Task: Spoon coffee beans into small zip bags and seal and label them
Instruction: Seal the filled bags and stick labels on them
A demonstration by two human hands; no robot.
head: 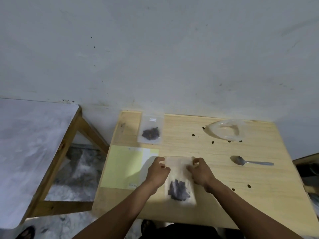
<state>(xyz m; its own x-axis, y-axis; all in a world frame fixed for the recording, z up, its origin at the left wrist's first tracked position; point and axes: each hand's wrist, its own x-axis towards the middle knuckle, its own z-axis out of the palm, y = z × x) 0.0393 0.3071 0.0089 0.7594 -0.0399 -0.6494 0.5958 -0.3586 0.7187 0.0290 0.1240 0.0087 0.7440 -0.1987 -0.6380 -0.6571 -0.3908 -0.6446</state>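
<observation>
Sealing bag 2 [180, 180]: my left hand [158, 171] and right hand [200, 170] pinch its top corners against the table [241, 195]. Next, I judge, press the zip along, then label it like the finished bag [151, 129].

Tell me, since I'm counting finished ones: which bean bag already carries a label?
The clear zip bag of beans at the table's far edge; its white label shows near the top.

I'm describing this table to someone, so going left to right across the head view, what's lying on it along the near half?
Yellow sheet → left hand → zip bag with beans, held at its top by both hands → right hand → spoon.
</observation>
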